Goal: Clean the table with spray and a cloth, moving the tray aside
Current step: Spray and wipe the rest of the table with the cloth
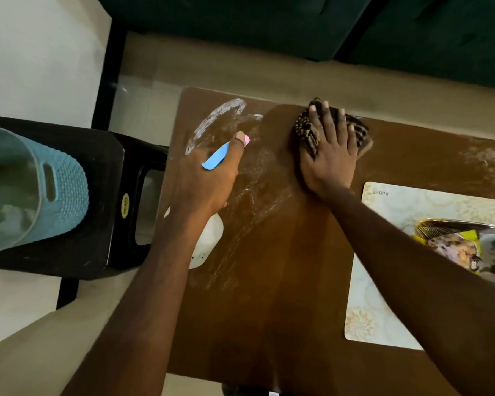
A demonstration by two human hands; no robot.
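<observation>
My left hand (209,178) grips a white spray bottle (209,241) with a blue trigger and a pink nozzle tip, held over the left part of the brown table (269,310). White streaks of spray and dust lie on the wood around it. With fingers spread flat, my right hand (330,155) presses a dark patterned cloth (306,132) onto the table near its far edge. A pale floral tray (366,315) sits at the table's right side, partly hidden under my right forearm.
On the tray lie a gold wire item and a yellow printed packet (452,247). A black plastic stool (109,212) stands left of the table with a blue basket (32,192) on it. Dark green upholstery (297,21) runs beyond the far edge. More dusty smears mark the table's far right.
</observation>
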